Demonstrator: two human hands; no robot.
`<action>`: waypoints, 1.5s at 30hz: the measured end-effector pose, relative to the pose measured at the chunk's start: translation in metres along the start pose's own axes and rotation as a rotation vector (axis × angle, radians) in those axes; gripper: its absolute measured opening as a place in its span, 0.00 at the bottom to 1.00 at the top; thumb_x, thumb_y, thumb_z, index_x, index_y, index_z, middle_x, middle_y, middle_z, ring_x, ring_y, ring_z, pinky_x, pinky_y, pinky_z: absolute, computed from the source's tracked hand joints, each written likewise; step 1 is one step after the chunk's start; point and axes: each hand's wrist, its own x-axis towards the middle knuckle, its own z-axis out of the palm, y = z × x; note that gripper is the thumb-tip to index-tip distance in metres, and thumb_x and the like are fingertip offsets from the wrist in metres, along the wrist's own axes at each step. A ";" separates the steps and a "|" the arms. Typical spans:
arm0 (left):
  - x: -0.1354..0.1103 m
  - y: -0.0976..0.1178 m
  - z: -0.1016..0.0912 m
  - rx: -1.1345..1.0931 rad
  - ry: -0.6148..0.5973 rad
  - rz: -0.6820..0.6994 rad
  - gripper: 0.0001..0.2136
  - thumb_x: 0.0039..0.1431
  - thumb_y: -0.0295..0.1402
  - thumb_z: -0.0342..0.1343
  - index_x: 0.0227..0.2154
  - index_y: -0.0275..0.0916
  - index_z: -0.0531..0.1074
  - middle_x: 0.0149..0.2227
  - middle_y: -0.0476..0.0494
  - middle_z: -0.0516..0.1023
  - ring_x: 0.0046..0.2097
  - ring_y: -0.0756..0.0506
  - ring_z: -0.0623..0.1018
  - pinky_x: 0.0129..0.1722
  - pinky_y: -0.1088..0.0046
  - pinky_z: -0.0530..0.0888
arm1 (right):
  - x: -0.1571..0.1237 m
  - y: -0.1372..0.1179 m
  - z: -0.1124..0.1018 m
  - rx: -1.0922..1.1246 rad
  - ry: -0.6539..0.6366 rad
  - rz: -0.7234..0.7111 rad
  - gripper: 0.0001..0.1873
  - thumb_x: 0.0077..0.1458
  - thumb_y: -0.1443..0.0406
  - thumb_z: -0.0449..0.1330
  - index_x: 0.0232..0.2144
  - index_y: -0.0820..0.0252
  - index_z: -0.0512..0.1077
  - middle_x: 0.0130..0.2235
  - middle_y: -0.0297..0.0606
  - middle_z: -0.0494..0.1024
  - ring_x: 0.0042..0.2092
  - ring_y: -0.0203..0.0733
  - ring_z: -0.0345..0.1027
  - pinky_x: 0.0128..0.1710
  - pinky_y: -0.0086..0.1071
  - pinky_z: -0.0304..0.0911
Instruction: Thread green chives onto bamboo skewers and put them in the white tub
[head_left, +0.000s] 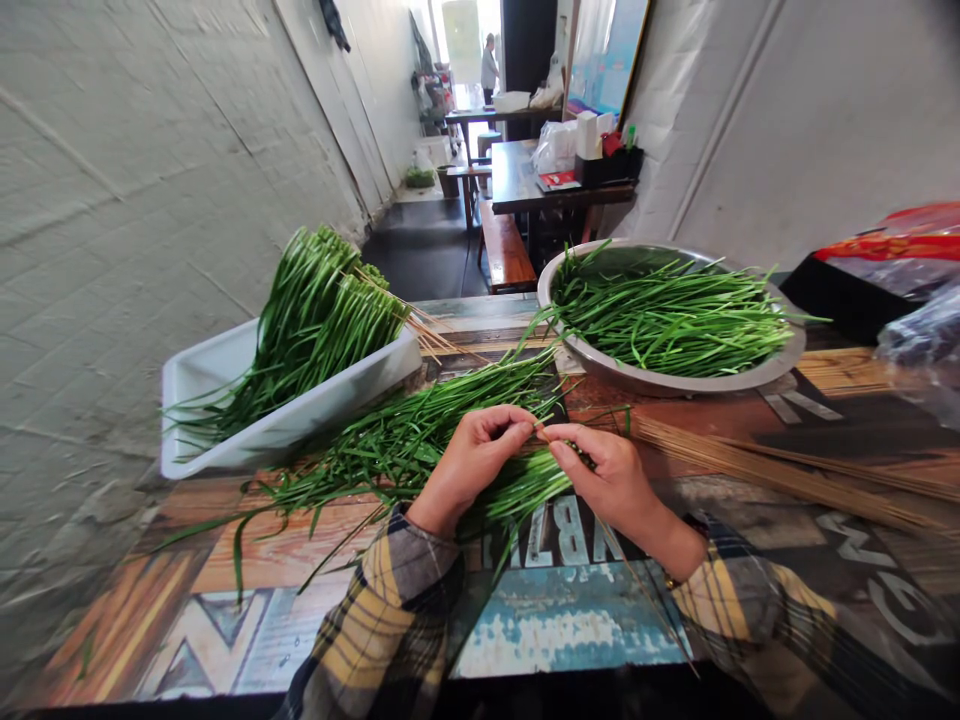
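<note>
My left hand (469, 462) and my right hand (604, 470) meet over a loose pile of green chives (390, 445) on the table. Both pinch together at their fingertips around a small bunch of chive stalks (525, 485) lying under the hands. A thin bamboo skewer (637, 590) runs from my right fingers down toward me. Which hand grips the skewer tip is hard to tell. Both sleeves are yellow and dark plaid.
A white plastic tray (225, 400) of chives sits at the left. A metal basin (675, 375) of chives stands at the back right. Bamboo skewers (787, 470) lie across the right side. Plastic bags (915, 300) are at the far right. A person stands far down the passage.
</note>
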 end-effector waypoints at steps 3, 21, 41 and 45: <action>0.000 0.000 0.000 0.000 0.009 0.000 0.09 0.54 0.36 0.58 0.28 0.34 0.76 0.27 0.47 0.76 0.29 0.52 0.69 0.32 0.77 0.66 | 0.001 -0.001 0.000 0.001 0.006 -0.004 0.10 0.59 0.67 0.55 0.38 0.58 0.77 0.38 0.38 0.83 0.39 0.41 0.78 0.41 0.31 0.72; -0.001 0.002 0.001 0.090 0.011 0.029 0.09 0.54 0.34 0.57 0.26 0.33 0.76 0.27 0.46 0.77 0.29 0.51 0.71 0.32 0.77 0.67 | 0.001 -0.001 0.000 -0.026 -0.028 0.029 0.10 0.59 0.65 0.55 0.37 0.57 0.76 0.36 0.37 0.83 0.37 0.42 0.78 0.40 0.32 0.71; -0.001 0.003 0.001 0.145 0.006 -0.009 0.10 0.52 0.34 0.58 0.22 0.33 0.76 0.25 0.46 0.76 0.29 0.51 0.71 0.30 0.77 0.67 | 0.002 -0.004 0.000 0.089 -0.048 0.229 0.07 0.56 0.61 0.58 0.31 0.58 0.72 0.26 0.33 0.76 0.24 0.35 0.70 0.21 0.26 0.62; -0.001 0.002 0.001 0.175 -0.023 -0.003 0.10 0.52 0.34 0.58 0.22 0.33 0.75 0.25 0.47 0.75 0.28 0.51 0.71 0.31 0.77 0.67 | 0.002 -0.003 0.001 0.171 -0.058 0.273 0.07 0.56 0.60 0.59 0.31 0.58 0.70 0.26 0.31 0.74 0.20 0.32 0.66 0.18 0.25 0.60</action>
